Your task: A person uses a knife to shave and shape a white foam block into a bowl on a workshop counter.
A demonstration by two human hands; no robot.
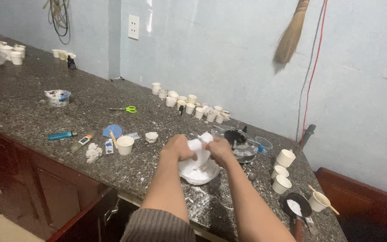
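Head view. A white lump [201, 144] is gripped by both hands above a white bowl [199, 174] on the speckled stone counter [32, 112]. The left hand [180, 148] is closed over the lump from 9 o'clock; the right hand [219, 150] is closed over it from 3 o'clock. The lump's long axis runs roughly 9 to 3 between the two grips, and neither hand is seen to be nearer. The bowl lies directly beneath, at 6 o'clock of the hands, with white material inside it.

Also recorded:
- a paper cup with a wooden stick [125, 144], at 9 o'clock of the hands;
- green-handled scissors [126, 109], at 10 o'clock;
- a row of small white cups [189, 106] by the wall, at 12 o'clock;
- a stack of cups [285, 157], at 3 o'clock;
- a dark pan holding white powder [297, 207], at 4 o'clock;
- a blue lighter [61, 135], far out at 9 o'clock;
- a broom [291, 33] hung on the wall.
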